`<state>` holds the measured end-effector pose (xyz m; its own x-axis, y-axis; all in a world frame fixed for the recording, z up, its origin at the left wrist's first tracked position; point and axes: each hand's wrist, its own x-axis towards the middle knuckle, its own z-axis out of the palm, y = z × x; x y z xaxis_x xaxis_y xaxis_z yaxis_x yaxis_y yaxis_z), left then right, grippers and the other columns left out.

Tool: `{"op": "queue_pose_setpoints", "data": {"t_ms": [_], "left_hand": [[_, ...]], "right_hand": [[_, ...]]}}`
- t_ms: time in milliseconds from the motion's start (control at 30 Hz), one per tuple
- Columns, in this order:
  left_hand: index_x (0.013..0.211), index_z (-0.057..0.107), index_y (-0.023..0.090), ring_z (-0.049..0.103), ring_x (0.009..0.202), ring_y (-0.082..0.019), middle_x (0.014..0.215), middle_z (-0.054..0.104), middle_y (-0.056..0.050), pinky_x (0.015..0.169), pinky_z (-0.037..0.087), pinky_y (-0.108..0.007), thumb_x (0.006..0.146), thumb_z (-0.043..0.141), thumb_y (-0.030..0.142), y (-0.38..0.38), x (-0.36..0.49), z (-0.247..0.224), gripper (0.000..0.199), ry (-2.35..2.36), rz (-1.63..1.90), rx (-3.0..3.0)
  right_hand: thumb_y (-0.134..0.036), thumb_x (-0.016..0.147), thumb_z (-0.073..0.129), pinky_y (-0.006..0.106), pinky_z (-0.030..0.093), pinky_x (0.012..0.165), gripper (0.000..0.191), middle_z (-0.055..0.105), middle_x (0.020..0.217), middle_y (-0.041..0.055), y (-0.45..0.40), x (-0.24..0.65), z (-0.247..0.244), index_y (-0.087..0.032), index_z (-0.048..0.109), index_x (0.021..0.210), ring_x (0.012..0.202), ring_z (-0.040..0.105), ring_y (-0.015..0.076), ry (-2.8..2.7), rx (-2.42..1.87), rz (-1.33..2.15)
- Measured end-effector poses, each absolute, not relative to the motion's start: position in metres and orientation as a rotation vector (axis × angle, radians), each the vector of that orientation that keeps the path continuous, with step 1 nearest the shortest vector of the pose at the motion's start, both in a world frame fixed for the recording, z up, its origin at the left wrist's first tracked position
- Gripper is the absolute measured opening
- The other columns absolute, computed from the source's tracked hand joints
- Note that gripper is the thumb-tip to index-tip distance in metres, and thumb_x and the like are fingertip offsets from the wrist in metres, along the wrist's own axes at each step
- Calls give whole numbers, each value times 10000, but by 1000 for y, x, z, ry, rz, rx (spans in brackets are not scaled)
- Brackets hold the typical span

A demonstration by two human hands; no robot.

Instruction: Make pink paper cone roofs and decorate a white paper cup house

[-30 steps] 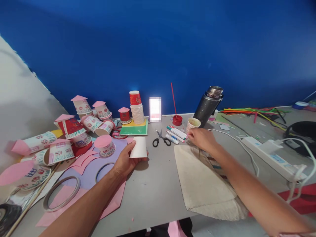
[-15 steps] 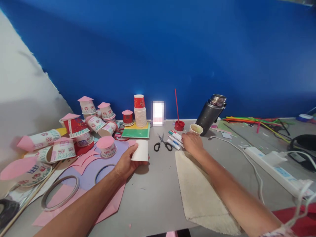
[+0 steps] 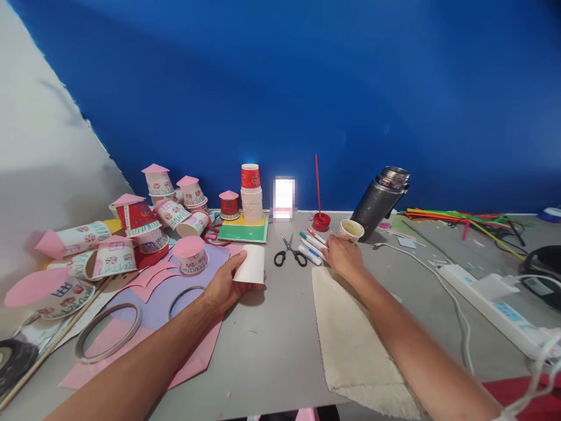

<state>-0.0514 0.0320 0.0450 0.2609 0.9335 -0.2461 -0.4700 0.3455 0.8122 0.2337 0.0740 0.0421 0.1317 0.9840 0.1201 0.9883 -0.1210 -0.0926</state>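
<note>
My left hand [image 3: 224, 285] is wrapped around a plain white paper cup [image 3: 251, 265], thumb on its near side, just above the table. My right hand [image 3: 344, 255] reaches to the markers [image 3: 310, 255], its bent fingers closed at the right-hand end of one; the fingertips are partly hidden. Several markers lie side by side with white barrels and coloured ends. Left of them, a pair of black-handled scissors [image 3: 289, 255] rests with blades slightly apart. Behind my right hand stands a patterned paper cup [image 3: 352, 230].
Decorated cups with pink paper roofs [image 3: 190, 247] crowd the left, beside tape rolls [image 3: 138, 321] and coloured paper. A cup stack [image 3: 252, 202] stands at the back. A dark flask [image 3: 377, 202] leans on the right, near a power strip [image 3: 491, 310]. Beige cloth [image 3: 350, 345] lies under my right forearm.
The camera view has shifted slightly. My left hand still holds the white cup, and my right hand stays at the markers with little visible movement.
</note>
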Motion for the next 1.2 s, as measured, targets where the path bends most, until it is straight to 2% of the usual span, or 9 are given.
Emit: {"op": "queue_pose_setpoints", "data": {"t_ms": [167, 267, 367, 433, 500, 600, 800, 967, 1200], "left_hand": [[1150, 576, 67, 713, 748, -297, 882, 704, -167, 593, 576, -381, 891, 568, 350, 33, -53, 45, 384, 797, 1063, 659], [1165, 580, 70, 720, 786, -316, 948, 705, -193, 620, 590, -415, 911, 531, 395, 32, -54, 46, 415, 741, 1039, 625], [1160, 579, 91, 713, 740, -298, 886, 696, -158, 602, 588, -411, 929, 509, 438, 31, -53, 45, 423, 704, 1062, 623], [1156, 574, 100, 708, 704, -285, 832, 684, -128, 576, 582, -395, 920, 533, 414, 31, -53, 43, 395, 713, 1075, 617], [1159, 573, 107, 707, 688, -282, 821, 680, -115, 558, 578, -389, 909, 549, 392, 31, -53, 42, 380, 712, 1081, 595], [1151, 591, 110, 711, 702, -284, 855, 693, -120, 577, 585, -403, 903, 540, 368, 32, -55, 41, 362, 690, 1089, 560], [1051, 637, 92, 690, 719, -269, 835, 701, -133, 619, 586, -410, 895, 521, 352, 31, -53, 38, 325, 684, 1083, 546], [990, 646, 102, 648, 671, -235, 793, 678, -109, 564, 576, -376, 888, 533, 331, 30, -48, 35, 275, 728, 1139, 536], [1023, 643, 98, 641, 701, -238, 818, 670, -112, 588, 572, -375, 874, 556, 318, 29, -45, 34, 279, 779, 1177, 547]], "right_hand": [[-258, 959, 459, 300, 462, 738, 382, 738, 991, 109, 67, 229, 55, -183, 561, 1319, 897, 690, 240, -1936, -2026, 10], [-301, 943, 455, 266, 454, 625, 366, 714, 826, 53, 54, 225, 79, -182, 636, 1237, 684, 632, 171, -1748, -1575, 536], [-417, 869, 612, 232, 371, 506, 403, 658, 787, 26, 35, 210, 108, -211, 675, 1209, 605, 530, 126, -1583, -1154, 1048], [-398, 776, 745, 232, 388, 534, 509, 632, 859, 22, 22, 193, 119, -244, 659, 1253, 679, 535, 127, -1615, -907, 1209], [-390, 738, 796, 243, 405, 558, 530, 587, 810, 2, 10, 172, 118, -250, 673, 1234, 671, 508, 122, -1626, -795, 1253], [-425, 867, 684, 239, 340, 485, 293, 460, 586, -49, -2, 148, 96, -216, 736, 1064, 526, 403, 102, -1497, -870, 1055], [-414, 917, 612, 290, 487, 577, 262, 729, 811, 44, -13, 141, 65, -225, 744, 1040, 615, 596, 160, -1679, -991, 673], [-281, 915, 621, 268, 500, 613, 122, 744, 842, 40, -18, 137, 71, -214, 707, 968, 647, 646, 156, -1873, -939, 267], [-232, 931, 593, 256, 502, 604, 93, 738, 804, 33, -18, 137, 72, -211, 679, 961, 648, 662, 156, -1964, -871, 158]]}}
